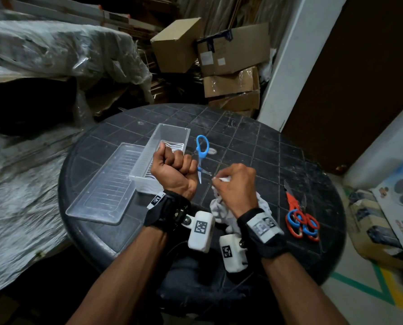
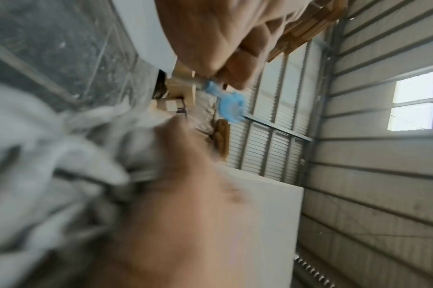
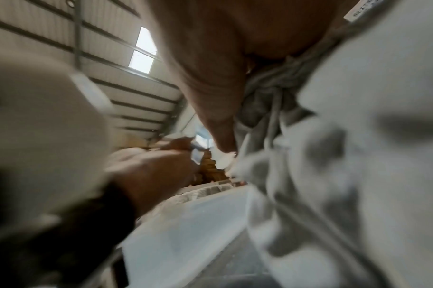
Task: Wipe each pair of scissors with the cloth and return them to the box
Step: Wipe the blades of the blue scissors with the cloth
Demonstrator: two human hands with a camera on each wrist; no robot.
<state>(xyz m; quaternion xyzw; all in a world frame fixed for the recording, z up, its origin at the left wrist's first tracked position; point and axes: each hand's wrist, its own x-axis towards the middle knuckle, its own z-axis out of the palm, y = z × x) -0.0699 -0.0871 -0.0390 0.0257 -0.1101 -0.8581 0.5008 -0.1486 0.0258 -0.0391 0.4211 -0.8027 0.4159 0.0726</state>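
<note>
A: where's everything rn?

B: left hand [image 1: 172, 168] is a curled fist round the blue scissors [image 1: 201, 153], handles up, blades down, held above the table [image 1: 254, 146] just beside the clear box [image 1: 172, 134]. Right hand [image 1: 235, 186] has fingers bunched on the white cloth [image 1: 263, 205], close to the blades; can't tell if they touch.

A: other pairs?

B: red/blue ones [image 1: 299, 214] lie on the table's right side, well apart from the box. Lid [image 1: 97, 195] sits left of it.
</note>
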